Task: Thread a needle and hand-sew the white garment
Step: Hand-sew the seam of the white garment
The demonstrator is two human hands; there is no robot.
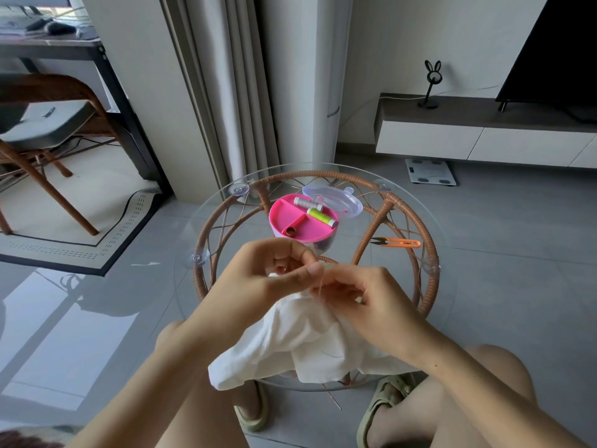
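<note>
Two bare forearms are being stretched forward over the knees, nearest the lens, and are meeting above the near edge of the glass table (416, 218). The fingers of the left hand (258, 279) are being curled, thumb pressed to forefinger, and a fold of the white garment (290, 347) is being pinched there. The fingers of the right hand (365, 299) are being bunched tip to tip on a fine thread (319, 287), which is being held between the two hands; the needle is too small to be made out. The rest of the garment is being draped over the table's near edge towards the lap.

Beyond, a pink sewing box (290, 218) is lying open, with a grey spool (308, 203) and a green spool (321, 217) on it. A clear lid (336, 200) is sitting behind it and orange snips (399, 243) to the right.

Threading is being judged done and stitching under way, with knotting and cutting left.
</note>
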